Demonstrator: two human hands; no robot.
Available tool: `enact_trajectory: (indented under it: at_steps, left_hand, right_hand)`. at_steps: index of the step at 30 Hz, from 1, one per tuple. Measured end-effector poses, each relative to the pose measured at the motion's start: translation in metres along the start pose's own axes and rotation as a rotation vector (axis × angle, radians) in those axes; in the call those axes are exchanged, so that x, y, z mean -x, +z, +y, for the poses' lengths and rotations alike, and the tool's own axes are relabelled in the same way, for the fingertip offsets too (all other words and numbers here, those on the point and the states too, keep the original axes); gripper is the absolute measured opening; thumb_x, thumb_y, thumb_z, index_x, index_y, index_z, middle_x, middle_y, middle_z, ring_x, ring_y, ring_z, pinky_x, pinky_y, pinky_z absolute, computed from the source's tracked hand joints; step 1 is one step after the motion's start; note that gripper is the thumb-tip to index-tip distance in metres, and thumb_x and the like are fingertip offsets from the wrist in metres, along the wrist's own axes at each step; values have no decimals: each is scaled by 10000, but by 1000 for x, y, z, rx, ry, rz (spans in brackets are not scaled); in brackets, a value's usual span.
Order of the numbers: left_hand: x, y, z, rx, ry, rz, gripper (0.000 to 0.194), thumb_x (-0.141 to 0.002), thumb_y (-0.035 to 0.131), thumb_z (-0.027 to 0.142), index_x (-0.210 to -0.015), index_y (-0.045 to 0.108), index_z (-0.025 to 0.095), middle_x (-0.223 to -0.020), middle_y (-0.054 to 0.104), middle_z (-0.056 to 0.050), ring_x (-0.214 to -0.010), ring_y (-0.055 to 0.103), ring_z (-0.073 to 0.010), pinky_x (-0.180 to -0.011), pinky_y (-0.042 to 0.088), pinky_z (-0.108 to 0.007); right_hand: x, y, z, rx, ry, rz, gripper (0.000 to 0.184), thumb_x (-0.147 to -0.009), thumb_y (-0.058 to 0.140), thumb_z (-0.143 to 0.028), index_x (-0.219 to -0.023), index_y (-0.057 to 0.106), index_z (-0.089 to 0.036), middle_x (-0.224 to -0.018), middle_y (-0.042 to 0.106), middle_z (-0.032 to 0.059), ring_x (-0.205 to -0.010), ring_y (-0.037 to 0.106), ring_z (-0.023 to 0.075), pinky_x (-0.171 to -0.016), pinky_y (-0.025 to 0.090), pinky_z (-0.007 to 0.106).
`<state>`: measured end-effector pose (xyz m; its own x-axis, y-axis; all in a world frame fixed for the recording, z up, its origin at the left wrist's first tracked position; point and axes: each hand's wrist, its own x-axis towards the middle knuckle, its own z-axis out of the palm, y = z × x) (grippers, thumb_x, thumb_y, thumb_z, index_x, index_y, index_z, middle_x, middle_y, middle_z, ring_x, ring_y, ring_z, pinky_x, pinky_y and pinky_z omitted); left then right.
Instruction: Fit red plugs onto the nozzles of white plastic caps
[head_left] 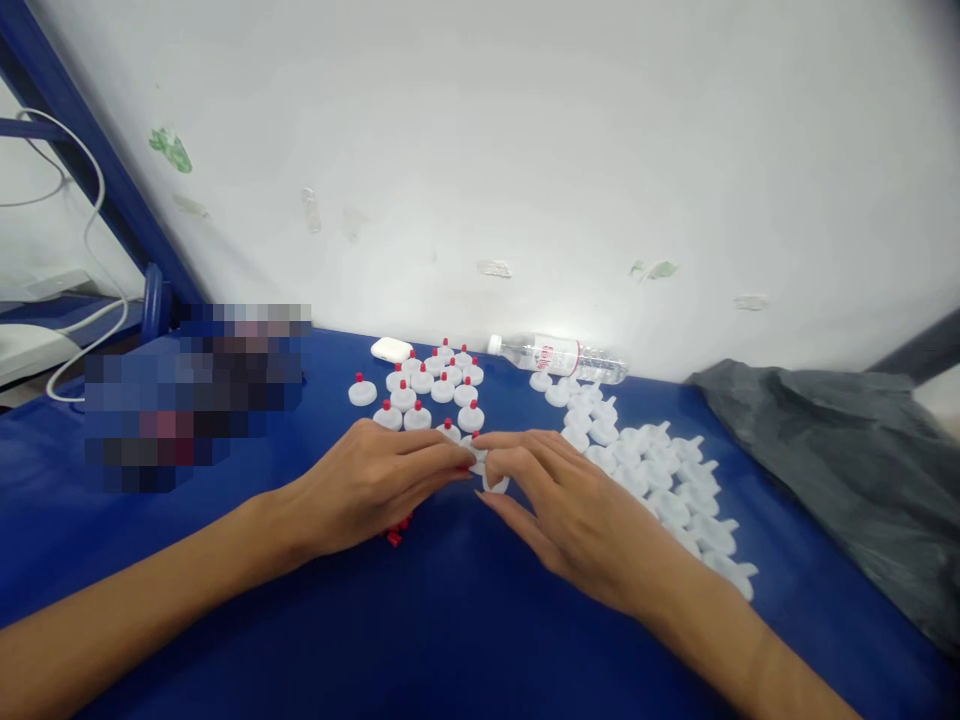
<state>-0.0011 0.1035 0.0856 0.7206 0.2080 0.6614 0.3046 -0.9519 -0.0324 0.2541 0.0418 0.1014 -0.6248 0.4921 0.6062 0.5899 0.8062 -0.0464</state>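
My right hand is closed round a white nozzle cap, mostly covered by the fingers, in the middle of the blue surface. Against it from the left, my left hand pinches with fingertips together, and a bit of red shows between them, seemingly a small red tip cap. More loose red tip caps lie partly hidden under my left hand. Beyond the hands stand several white nozzle caps with red tips. Right of my right hand are many white nozzle caps without red tips, packed close together.
A clear plastic bottle lies along the wall, with a small white rounded case to its left. Dark grey plastic sheeting covers the right side. A blue frame post and white cable stand left, near a pixelated patch.
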Motion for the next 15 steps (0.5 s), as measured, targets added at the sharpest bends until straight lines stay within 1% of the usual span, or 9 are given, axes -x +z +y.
enact_trajectory:
  at_steps: [2,4,6,8,11,13,15]
  left_hand:
    - [1,1,-1,-31,-28,15,173,-1163,549,249,-1307,635,204,-982,866,-15,-617,763,-117,-530,540,-235]
    - [1,0,-2,-52,-54,11,196,-1168,520,235,-1324,634,203,-979,859,-28,-632,764,-128,-528,536,-239]
    - [-1,-2,0,-47,-60,-17,198,-1169,486,209,-1291,641,219,-986,845,-26,-652,756,-128,-531,527,-238]
    - [-4,-5,3,-30,-70,-42,185,-1156,483,184,-1238,643,226,-983,830,-20,-667,748,-133,-540,523,-246]
    - [-9,-11,10,6,-115,-83,140,-1128,509,220,-1169,642,207,-939,790,-26,-671,730,-163,-547,521,-285]
    - [-12,-14,14,50,-131,-133,170,-1131,480,262,-1101,638,206,-893,753,-18,-675,712,-172,-562,519,-298]
    - [-14,-16,15,93,-138,-178,241,-1151,408,260,-1025,610,223,-841,710,-1,-659,678,-168,-569,506,-297]
  right_hand:
    - [-1,-1,-1,-15,21,61,130,-1120,552,-139,-1135,515,-263,-1205,801,72,-1090,791,222,-946,685,391]
    - [-3,-3,-5,-33,48,96,140,-1122,570,-159,-1126,509,-284,-1191,816,52,-1102,791,201,-953,689,362]
    - [-5,-4,-10,-23,63,100,157,-1119,567,-146,-1131,517,-295,-1176,825,39,-1095,793,192,-964,690,351]
    - [-7,-4,-14,5,72,99,161,-1115,547,-133,-1130,535,-293,-1178,827,46,-1083,798,202,-960,696,365]
    - [-5,-2,-15,10,93,90,159,-1106,536,-128,-1109,555,-286,-1202,828,61,-1084,801,214,-949,706,390]
    - [-3,-1,-12,-4,90,70,183,-1096,531,-102,-1104,556,-282,-1222,828,64,-1124,793,211,-979,700,397]
    - [-2,0,-10,-5,64,50,226,-1079,518,-55,-1087,563,-277,-1229,828,67,-1157,780,207,-1009,689,399]
